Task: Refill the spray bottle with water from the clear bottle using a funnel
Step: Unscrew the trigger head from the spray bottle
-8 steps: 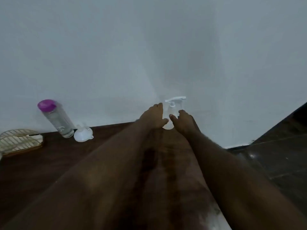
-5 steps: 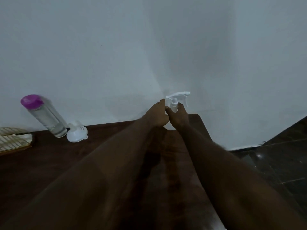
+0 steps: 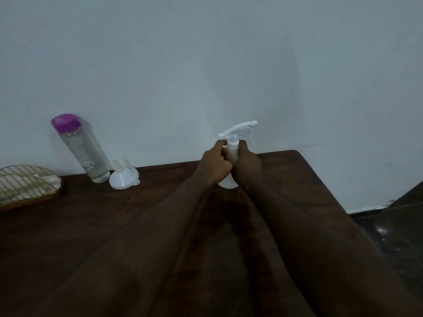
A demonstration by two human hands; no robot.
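Note:
A white spray bottle (image 3: 233, 146) with a trigger head stands upright near the far edge of the dark wooden table (image 3: 114, 225). My left hand (image 3: 215, 165) wraps its body from the left. My right hand (image 3: 248, 164) wraps it from the right, fingers up at the neck just under the trigger head. Both hands hide most of the bottle's body. To the far left a clear bottle (image 3: 82, 149) with a purple cap stands by the wall, holding water. A white funnel (image 3: 123, 177) lies on the table right beside it.
A woven basket tray (image 3: 25, 184) sits at the table's left edge. A pale wall rises directly behind the table. The table's right edge drops to a dark tiled floor (image 3: 389, 225).
Both hands went from reaching at the spray bottle with spread fingers to closing around it, and the right hand's fingers slid up to the neck.

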